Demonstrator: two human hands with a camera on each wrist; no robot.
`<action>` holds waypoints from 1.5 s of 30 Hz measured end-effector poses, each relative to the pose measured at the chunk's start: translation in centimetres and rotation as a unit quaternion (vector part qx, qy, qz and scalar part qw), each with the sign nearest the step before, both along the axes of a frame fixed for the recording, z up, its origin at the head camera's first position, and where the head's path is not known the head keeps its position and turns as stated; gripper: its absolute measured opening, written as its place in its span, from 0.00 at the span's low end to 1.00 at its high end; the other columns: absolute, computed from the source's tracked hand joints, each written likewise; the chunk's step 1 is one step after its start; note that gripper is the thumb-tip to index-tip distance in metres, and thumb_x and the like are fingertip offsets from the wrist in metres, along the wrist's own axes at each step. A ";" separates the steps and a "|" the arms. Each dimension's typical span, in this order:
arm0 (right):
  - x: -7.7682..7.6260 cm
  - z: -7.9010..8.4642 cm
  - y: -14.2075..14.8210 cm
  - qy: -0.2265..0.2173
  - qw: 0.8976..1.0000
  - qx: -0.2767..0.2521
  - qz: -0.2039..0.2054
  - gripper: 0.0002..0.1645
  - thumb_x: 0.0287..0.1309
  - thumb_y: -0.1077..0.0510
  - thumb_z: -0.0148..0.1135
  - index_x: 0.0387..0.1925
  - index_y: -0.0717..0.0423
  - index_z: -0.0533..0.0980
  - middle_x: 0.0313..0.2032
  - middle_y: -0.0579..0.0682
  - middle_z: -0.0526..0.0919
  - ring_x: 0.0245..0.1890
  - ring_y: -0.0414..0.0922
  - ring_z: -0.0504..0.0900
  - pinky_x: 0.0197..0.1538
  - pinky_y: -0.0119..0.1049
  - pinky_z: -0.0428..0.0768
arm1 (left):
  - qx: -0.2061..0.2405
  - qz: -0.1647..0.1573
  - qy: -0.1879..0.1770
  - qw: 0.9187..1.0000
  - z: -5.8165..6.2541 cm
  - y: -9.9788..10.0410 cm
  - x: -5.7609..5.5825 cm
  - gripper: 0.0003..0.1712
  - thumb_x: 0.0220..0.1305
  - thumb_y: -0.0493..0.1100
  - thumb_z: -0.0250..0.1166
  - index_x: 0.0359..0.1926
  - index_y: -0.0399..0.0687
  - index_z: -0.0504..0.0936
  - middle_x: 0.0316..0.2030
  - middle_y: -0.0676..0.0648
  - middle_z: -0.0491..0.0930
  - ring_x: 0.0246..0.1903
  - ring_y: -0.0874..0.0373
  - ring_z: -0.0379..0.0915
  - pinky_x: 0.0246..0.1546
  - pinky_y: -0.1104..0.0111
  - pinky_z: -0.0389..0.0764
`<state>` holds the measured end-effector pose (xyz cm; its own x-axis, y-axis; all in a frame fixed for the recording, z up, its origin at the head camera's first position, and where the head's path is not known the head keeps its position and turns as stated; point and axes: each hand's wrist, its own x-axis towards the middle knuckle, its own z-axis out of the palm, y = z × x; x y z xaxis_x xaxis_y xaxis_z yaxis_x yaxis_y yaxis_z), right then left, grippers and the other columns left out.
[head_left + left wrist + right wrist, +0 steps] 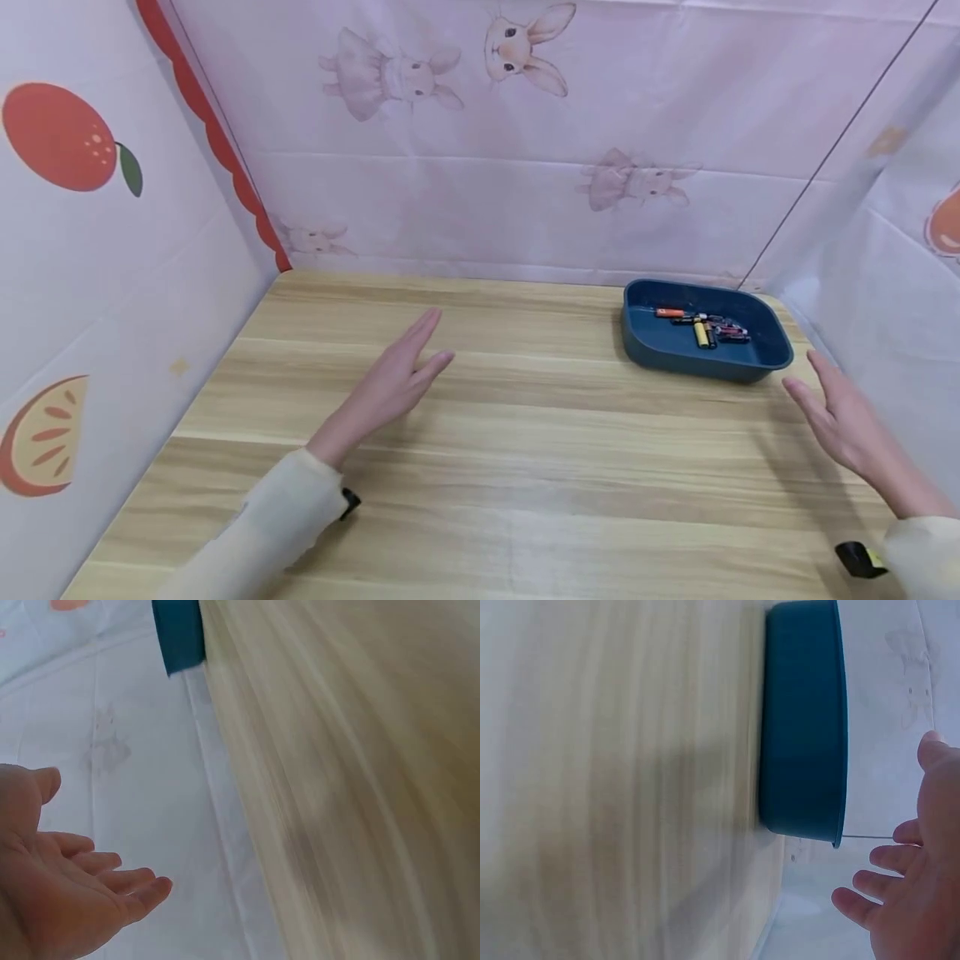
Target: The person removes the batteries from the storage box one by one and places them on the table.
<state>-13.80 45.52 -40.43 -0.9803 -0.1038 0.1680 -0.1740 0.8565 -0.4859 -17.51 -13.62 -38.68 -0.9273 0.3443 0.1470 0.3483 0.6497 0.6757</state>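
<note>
A dark teal plastic bin [693,364] stands at the back right of the wooden table, with several batteries [701,333] lying in it. Among them are an orange one and a yellow one. My right hand [847,421] hovers just right of the bin's front corner, fingers extended and nothing in them. In the right wrist view the bin's outer wall [804,720] shows beside that hand. Over the left half of the table my left hand [386,387] is held with straight fingers and thumb apart, also holding nothing. The left wrist view shows its palm [64,900].
The wooden table [480,467] has light grain. A pink cloth with printed rabbits [465,208] hangs behind it, and a white cloth with printed fruit [112,275] lines the left side. Another pale cloth [900,275] borders the right, close to the right hand.
</note>
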 end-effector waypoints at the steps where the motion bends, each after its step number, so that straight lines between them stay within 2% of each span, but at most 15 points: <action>1: -0.2 0.1 0.1 -0.001 1.000 0.000 -0.003 0.41 0.83 0.51 0.41 0.77 0.76 0.40 0.71 0.85 0.45 0.68 0.84 0.49 0.69 0.77 0.45 | 0.013 -0.003 -0.007 1.000 0.0 0.8 -0.5 0.43 0.81 0.60 0.49 0.83 0.45 0.45 0.82 0.44 0.43 0.80 0.47 0.41 0.79 0.50 0.47; 6: -1.2 0.5 0.7 -0.004 1.000 -0.008 -0.030 0.40 0.83 0.51 0.38 0.78 0.75 0.42 0.70 0.85 0.51 0.56 0.87 0.62 0.59 0.81 0.59 | 0.077 -0.003 -0.022 0.997 -0.4 4.9 -2.7 0.41 0.81 0.59 0.49 0.82 0.41 0.51 0.80 0.41 0.50 0.79 0.47 0.47 0.78 0.54 0.51; 10: -1.9 0.5 1.4 -0.012 0.998 -0.037 -0.045 0.39 0.84 0.49 0.34 0.78 0.74 0.43 0.71 0.83 0.51 0.64 0.86 0.56 0.67 0.78 0.51 | 0.122 0.002 -0.028 0.992 -0.7 8.3 -4.2 0.38 0.81 0.57 0.49 0.81 0.44 0.53 0.79 0.44 0.54 0.77 0.47 0.54 0.76 0.56 0.59; 13: -2.4 0.4 1.8 -0.019 0.997 -0.050 -0.056 0.39 0.84 0.48 0.31 0.78 0.73 0.43 0.70 0.84 0.52 0.64 0.83 0.59 0.66 0.76 0.56 | 0.139 0.000 -0.041 0.989 -0.9 10.8 -5.0 0.38 0.81 0.58 0.49 0.82 0.47 0.54 0.79 0.45 0.55 0.75 0.47 0.58 0.74 0.57 0.64; 14: -2.6 0.4 1.9 -0.023 0.997 -0.053 -0.059 0.39 0.84 0.48 0.30 0.78 0.73 0.42 0.70 0.84 0.54 0.63 0.83 0.61 0.67 0.68 0.65 | 0.143 0.001 -0.047 0.989 -1.0 11.6 -5.3 0.38 0.81 0.59 0.49 0.82 0.48 0.54 0.79 0.46 0.55 0.75 0.47 0.59 0.73 0.56 0.65; 16: -2.9 0.4 2.1 -0.030 0.996 -0.057 -0.069 0.39 0.83 0.47 0.29 0.79 0.72 0.43 0.67 0.85 0.59 0.53 0.63 0.82 0.57 0.47 0.79 | 0.149 0.010 -0.063 0.987 -1.2 13.1 -5.9 0.38 0.80 0.60 0.49 0.82 0.50 0.55 0.79 0.47 0.57 0.73 0.46 0.62 0.72 0.55 0.68; 17: -3.0 0.4 2.2 -0.036 0.995 -0.060 -0.071 0.39 0.83 0.46 0.29 0.79 0.71 0.43 0.66 0.85 0.61 0.44 0.51 0.86 0.49 0.37 0.81 | 0.154 0.014 -0.070 0.985 -1.3 13.8 -6.3 0.38 0.80 0.60 0.50 0.82 0.51 0.56 0.79 0.47 0.58 0.73 0.46 0.63 0.71 0.55 0.68; 18: -3.2 0.4 2.2 -0.043 0.994 -0.065 -0.072 0.40 0.83 0.46 0.29 0.79 0.71 0.42 0.65 0.85 0.62 0.42 0.47 0.86 0.44 0.28 0.79 | 0.158 0.018 -0.075 0.984 -1.5 14.4 -6.6 0.38 0.80 0.61 0.50 0.82 0.52 0.56 0.78 0.46 0.59 0.72 0.46 0.64 0.71 0.54 0.69; 19: -3.3 0.4 2.2 -0.047 0.994 -0.072 -0.073 0.40 0.83 0.46 0.29 0.79 0.71 0.42 0.64 0.86 0.62 0.38 0.35 0.83 0.38 0.21 0.74 | 0.161 0.023 -0.081 0.983 -1.6 15.1 -6.9 0.38 0.79 0.61 0.50 0.82 0.53 0.56 0.78 0.46 0.60 0.72 0.46 0.64 0.71 0.54 0.69; 21: -3.6 0.2 2.2 -0.050 0.992 -0.086 -0.077 0.41 0.83 0.45 0.29 0.79 0.71 0.43 0.63 0.85 0.64 0.36 0.18 0.71 0.33 0.15 0.67 | 0.168 0.026 -0.089 0.981 -1.9 16.3 -7.6 0.38 0.79 0.61 0.51 0.82 0.54 0.57 0.77 0.46 0.61 0.71 0.45 0.65 0.70 0.53 0.70; 27: -4.8 -0.8 1.8 -0.047 0.984 -0.153 -0.081 0.40 0.83 0.45 0.31 0.79 0.70 0.42 0.67 0.86 0.57 0.34 0.14 0.69 0.35 0.12 0.68 | 0.185 0.028 -0.120 0.975 -2.5 19.8 -8.9 0.40 0.77 0.63 0.53 0.81 0.54 0.58 0.77 0.45 0.63 0.71 0.48 0.65 0.71 0.54 0.69; 32: -5.8 -1.6 1.3 -0.045 0.979 -0.179 -0.088 0.40 0.83 0.46 0.32 0.80 0.69 0.42 0.72 0.80 0.52 0.51 0.25 0.76 0.41 0.13 0.72 | 0.191 0.031 -0.130 0.972 -3.2 22.4 -9.6 0.40 0.77 0.61 0.54 0.81 0.51 0.59 0.76 0.44 0.63 0.71 0.47 0.66 0.71 0.55 0.69; 34: -6.2 -1.9 1.1 -0.041 0.977 -0.187 -0.088 0.40 0.83 0.46 0.32 0.80 0.69 0.43 0.73 0.79 0.52 0.61 0.33 0.73 0.43 0.13 0.74 | 0.192 0.033 -0.133 0.972 -3.5 23.3 -9.8 0.40 0.77 0.60 0.54 0.81 0.50 0.59 0.76 0.44 0.63 0.71 0.47 0.66 0.71 0.56 0.69; 39: -6.9 -2.6 0.8 -0.028 0.972 -0.215 -0.088 0.37 0.83 0.49 0.32 0.79 0.70 0.44 0.74 0.78 0.49 0.71 0.45 0.65 0.44 0.12 0.75 | 0.201 0.035 -0.150 0.967 -4.6 25.5 -10.1 0.40 0.78 0.59 0.55 0.81 0.49 0.57 0.77 0.48 0.62 0.74 0.50 0.61 0.74 0.59 0.64; 45: -6.6 -2.8 0.7 -0.028 0.972 -0.214 -0.092 0.36 0.83 0.51 0.32 0.80 0.68 0.43 0.75 0.76 0.48 0.65 0.34 0.69 0.45 0.11 0.74 | 0.197 0.022 -0.189 0.962 -5.5 27.3 -9.8 0.41 0.78 0.61 0.54 0.82 0.52 0.55 0.78 0.53 0.59 0.76 0.55 0.56 0.75 0.60 0.61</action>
<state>-20.41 46.20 -43.21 -0.9843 0.1428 0.1038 0.0001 0.5885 -0.8085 -27.32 13.72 -44.17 -0.9526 0.2899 -0.0923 0.0076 0.3258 0.9454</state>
